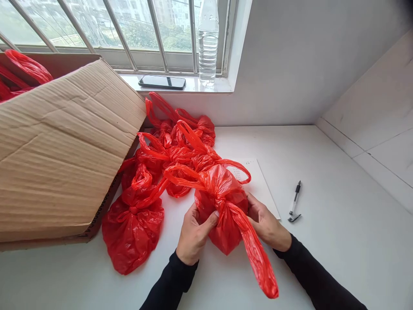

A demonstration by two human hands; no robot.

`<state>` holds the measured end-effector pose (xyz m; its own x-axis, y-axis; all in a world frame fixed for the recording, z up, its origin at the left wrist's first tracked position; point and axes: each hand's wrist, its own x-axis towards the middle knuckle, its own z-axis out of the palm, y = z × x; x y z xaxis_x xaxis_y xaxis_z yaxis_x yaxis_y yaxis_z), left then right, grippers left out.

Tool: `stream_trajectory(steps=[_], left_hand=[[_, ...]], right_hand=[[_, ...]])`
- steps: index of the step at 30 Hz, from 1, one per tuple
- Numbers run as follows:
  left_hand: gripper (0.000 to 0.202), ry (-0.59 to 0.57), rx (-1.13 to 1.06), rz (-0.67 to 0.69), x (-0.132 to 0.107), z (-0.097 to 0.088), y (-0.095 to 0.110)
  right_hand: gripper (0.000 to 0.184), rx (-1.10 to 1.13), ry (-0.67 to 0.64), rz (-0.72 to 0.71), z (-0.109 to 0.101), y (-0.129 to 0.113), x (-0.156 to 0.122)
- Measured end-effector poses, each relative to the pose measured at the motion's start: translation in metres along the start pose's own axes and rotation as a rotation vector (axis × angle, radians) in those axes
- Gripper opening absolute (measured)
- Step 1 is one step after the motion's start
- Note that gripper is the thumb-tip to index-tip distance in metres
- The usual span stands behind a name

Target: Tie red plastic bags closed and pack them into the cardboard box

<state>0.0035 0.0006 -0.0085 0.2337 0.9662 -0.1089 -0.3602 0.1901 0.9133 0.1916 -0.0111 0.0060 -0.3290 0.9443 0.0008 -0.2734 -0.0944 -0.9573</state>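
Between my two hands is a red plastic bag, knotted at its top, with one long handle loop hanging toward me and other loops spreading out at its far side. My left hand grips the bag's left side, thumb pressed near the knot. From the right, my right hand holds the opposite side, its fingertips partly hidden behind the plastic. Another knotted red bag rests on the table to the left. Several more tied red bags are heaped behind, up to the wall. What the bags contain is hidden.
A large open cardboard box with red bags inside stands at the left. Paper with writing lies partly under the held bag. A pen and its cap are at right. The windowsill bears a phone and a water bottle.
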Motion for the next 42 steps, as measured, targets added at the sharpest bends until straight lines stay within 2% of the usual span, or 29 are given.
stream_trajectory(steps=[3, 7, 13, 22, 27, 33, 38, 42], left_hand=[[0.048, 0.016, -0.022, -0.002, -0.0006, 0.0025, 0.0021], [0.058, -0.04, -0.013, 0.029, -0.0035, 0.0058, 0.0047], [0.049, -0.052, 0.045, 0.047, -0.0025, 0.0007, 0.0025], [0.042, 0.002, 0.041, -0.028, -0.001, 0.0065, 0.0009], [0.033, 0.052, 0.08, -0.098, -0.0022, 0.0077, 0.0045], [0.033, 0.062, 0.18, -0.079, -0.0028, 0.0047, 0.0072], [0.039, 0.005, 0.068, -0.049, -0.0042, 0.0054, 0.0045], [0.042, 0.017, 0.006, -0.002, -0.0034, 0.0047, 0.0026]], right_hand=[[0.056, 0.009, -0.027, 0.03, 0.003, 0.0008, -0.0003], [0.04, -0.019, 0.013, 0.037, 0.0029, 0.0027, -0.0011], [0.037, -0.118, 0.038, 0.019, -0.002, -0.0003, 0.0], [0.038, -0.037, 0.131, 0.055, -0.0015, -0.0008, -0.0014], [0.046, 0.025, 0.052, 0.117, -0.0026, 0.0004, -0.0011], [0.047, 0.025, 0.063, 0.091, -0.0036, 0.0022, -0.0011], [0.029, -0.068, 0.115, 0.063, -0.0031, 0.0018, -0.0022], [0.036, -0.098, -0.001, 0.061, -0.0044, -0.0031, -0.0031]])
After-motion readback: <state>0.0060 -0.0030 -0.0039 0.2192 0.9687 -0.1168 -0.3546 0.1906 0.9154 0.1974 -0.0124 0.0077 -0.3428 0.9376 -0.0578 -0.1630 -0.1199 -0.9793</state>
